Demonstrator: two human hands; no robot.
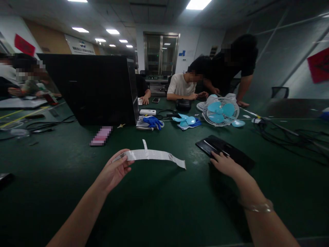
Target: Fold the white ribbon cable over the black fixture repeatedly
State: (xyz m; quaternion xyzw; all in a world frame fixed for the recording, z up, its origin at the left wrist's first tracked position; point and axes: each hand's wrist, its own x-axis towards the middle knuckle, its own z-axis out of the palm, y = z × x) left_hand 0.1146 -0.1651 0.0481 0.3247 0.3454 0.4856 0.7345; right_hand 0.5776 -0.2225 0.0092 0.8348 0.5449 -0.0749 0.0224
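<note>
Left forearm comes up from the near edge of the desk [159, 209], wrist slightly cocked, left hand [114, 171] raised just above the green top. Thumb and forefinger are pinched on the left end of a white paper strip [154, 155], the other fingers curled under. The strip runs rightward in the air, sagging to its free end over the middle of the desk, with one short tab sticking up near its centre. Right forearm (thin bracelet [257, 207] at the wrist) crosses in from the near right corner. The right hand [226, 164] lies palm down, fingers loosely apart and flat, their tips touching the near edge of a black flat panel [231, 151] that lies on the desk right of centre; it grips nothing. Open green surface lies between both hands and the near edge, and between the strip and the far clutter. Further back: a black monitor [97, 89] left of centre, a blue glove [153, 121] beside its foot, loose blue fan blades [187, 120] and a white fan [220, 111]. Cables [282, 133] spread toward the right edge. Other people sit and lean at the far edge, well apart from these hands.
</note>
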